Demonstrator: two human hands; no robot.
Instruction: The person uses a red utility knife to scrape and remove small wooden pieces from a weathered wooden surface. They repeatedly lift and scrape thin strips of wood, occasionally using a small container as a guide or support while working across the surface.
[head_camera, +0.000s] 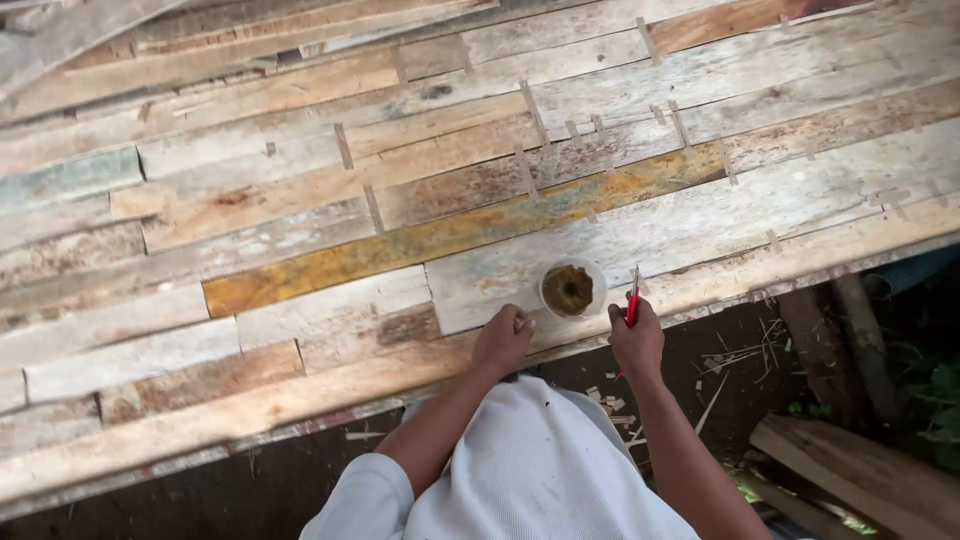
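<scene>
The person leans over the near edge of a large panel made of many weathered wooden planks laid side by side, some pale grey, some brown, one long plank stained orange and green. Thin wooden slivers lie scattered across the far right part of the panel.

A small white cup stands on the panel close to its near edge, toward the right. It holds a brownish-yellow paste.

The left hand rests on the planks just left of the cup, fingers curled into a loose fist, knuckles down on the wood. Whether anything is pinched in it cannot be told.

The right hand sits at the near edge just right of the cup, closed around a thin red tool, like a brush or pencil, which points up and away from the person, its tip beside the cup's rim.

Below the near edge, dark ground shows with wood scraps strewn about and a loose board lying at the lower right.
</scene>
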